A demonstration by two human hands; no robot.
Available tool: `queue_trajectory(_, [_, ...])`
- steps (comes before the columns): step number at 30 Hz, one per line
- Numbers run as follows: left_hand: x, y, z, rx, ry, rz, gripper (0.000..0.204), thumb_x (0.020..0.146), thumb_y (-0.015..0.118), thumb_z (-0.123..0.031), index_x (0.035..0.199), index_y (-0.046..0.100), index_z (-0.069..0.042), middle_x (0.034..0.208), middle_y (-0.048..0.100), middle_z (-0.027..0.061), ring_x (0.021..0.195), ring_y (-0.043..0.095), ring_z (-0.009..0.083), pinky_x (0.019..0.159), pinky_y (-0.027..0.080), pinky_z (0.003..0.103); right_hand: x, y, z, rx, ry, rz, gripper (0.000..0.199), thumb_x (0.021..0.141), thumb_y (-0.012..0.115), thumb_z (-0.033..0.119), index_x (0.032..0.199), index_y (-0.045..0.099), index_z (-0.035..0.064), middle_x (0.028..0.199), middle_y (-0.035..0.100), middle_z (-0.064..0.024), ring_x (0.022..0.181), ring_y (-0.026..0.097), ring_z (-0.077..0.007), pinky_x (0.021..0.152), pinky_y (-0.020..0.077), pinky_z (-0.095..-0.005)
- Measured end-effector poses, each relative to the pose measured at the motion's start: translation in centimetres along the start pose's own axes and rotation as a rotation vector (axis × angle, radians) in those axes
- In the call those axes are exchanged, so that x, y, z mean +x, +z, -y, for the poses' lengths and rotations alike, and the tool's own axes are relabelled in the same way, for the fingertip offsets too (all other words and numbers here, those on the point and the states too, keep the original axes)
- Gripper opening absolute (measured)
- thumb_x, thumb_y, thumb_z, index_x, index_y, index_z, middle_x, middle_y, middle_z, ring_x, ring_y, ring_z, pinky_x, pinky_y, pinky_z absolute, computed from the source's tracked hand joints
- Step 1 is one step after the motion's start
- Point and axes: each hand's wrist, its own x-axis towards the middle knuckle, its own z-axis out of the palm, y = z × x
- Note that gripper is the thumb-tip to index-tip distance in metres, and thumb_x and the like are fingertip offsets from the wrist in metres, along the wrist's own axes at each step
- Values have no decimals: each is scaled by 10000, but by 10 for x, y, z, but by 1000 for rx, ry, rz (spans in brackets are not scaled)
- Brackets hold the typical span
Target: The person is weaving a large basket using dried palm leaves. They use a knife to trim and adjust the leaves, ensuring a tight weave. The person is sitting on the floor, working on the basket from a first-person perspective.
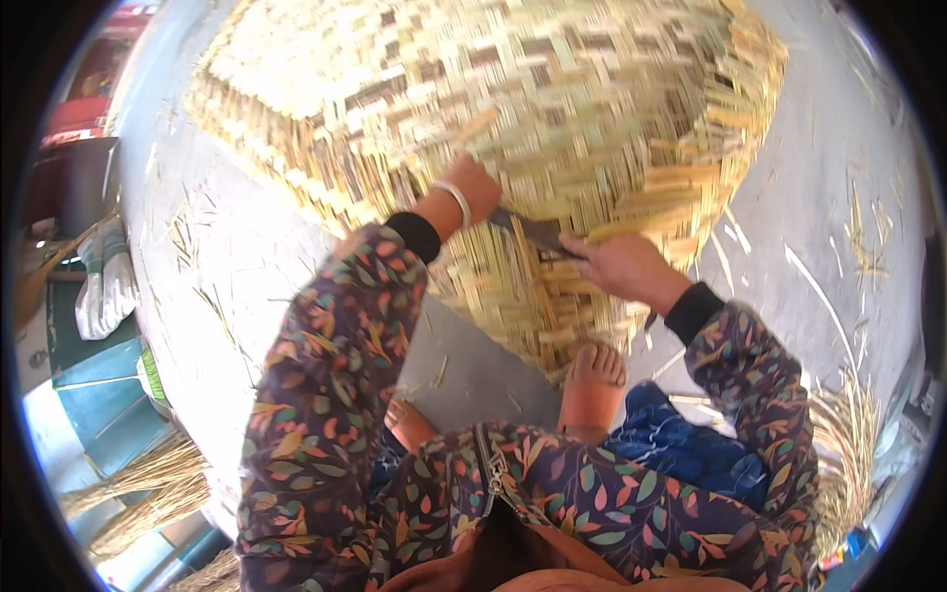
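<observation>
A large woven mat (582,178) of pale yellow-green plant strips spreads in front of me, its near corner pointing toward my feet. My left hand (475,187), with a white bangle at the wrist, is closed over the mat; what its fingers hold is hidden. A tan strip (478,128) sticks out just beyond it. My right hand (626,266) grips one end of a dark, flat, blade-like tool (533,233) lying across the weave. The tool's other end reaches to my left hand.
My bare foot (594,380) is beside the mat's near corner. Loose straw bits lie on the grey floor (789,266). Bundles of straw (148,483) lie at lower left, and another straw pile (843,454) stands at right. A whitish plastic bag (106,281) is at far left.
</observation>
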Motion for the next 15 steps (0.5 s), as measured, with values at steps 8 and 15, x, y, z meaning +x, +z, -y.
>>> queue_trajectory(8, [-91, -42, -25, -770, -48, 289, 281, 818, 519, -142, 1024, 709, -120, 942, 708, 132, 958, 659, 346, 845, 512, 418, 2, -5, 9, 174, 39, 27, 500, 934, 510, 388, 1413, 465, 253, 814, 660, -173, 738, 636, -376, 654, 500, -466])
queue_trajectory(15, [-208, 73, -11, -922, -181, 324, 287, 846, 569, -252, 1086, 701, -167, 958, 707, 109, 934, 665, 266, 814, 514, 396, -19, 12, 14, 669, 17, -35, 588, 933, 563, 395, 1424, 438, 97, 1278, 597, -190, 1128, 608, -300, 948, 459, -334])
